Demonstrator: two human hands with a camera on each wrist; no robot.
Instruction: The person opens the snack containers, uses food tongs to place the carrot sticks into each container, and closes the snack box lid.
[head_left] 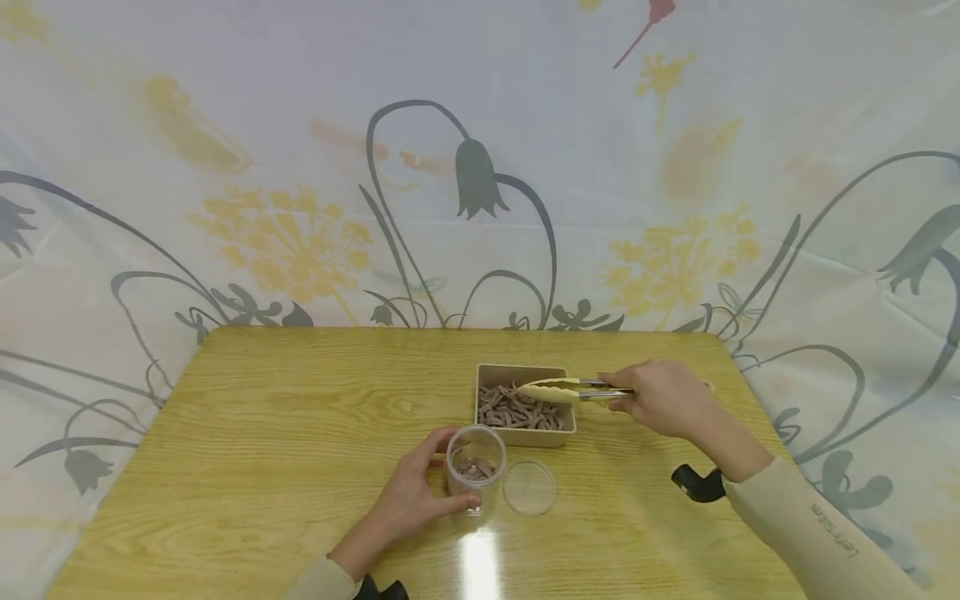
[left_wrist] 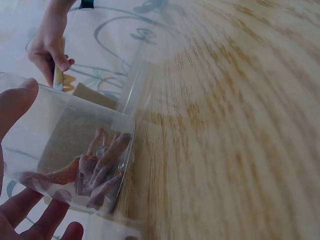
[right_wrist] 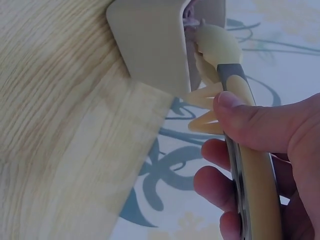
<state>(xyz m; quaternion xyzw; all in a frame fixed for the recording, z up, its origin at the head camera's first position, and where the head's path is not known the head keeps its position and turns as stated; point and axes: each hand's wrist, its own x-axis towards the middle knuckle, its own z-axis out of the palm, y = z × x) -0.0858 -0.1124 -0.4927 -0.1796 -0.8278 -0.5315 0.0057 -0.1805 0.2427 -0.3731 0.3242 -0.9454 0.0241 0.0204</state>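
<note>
A clear round jar [head_left: 476, 458] stands on the wooden table, gripped around its side by my left hand [head_left: 412, 492]. Several brownish-pink strips [left_wrist: 100, 167] lie at the bottom of the jar. My right hand [head_left: 663, 398] holds pale yellow tongs [right_wrist: 252, 175] with metal arms. The tips of the tongs reach into a beige rectangular box [head_left: 525, 436] filled with similar strips [head_left: 517, 410]; whether they pinch a strip I cannot tell. In the right wrist view the box [right_wrist: 150, 45] partly hides the tips.
A clear round lid [head_left: 529, 487] lies flat on the table [head_left: 300, 417], right of the jar and in front of the box. Behind the table's back edge hangs a white cloth [head_left: 480, 275] with a grey and yellow flower print.
</note>
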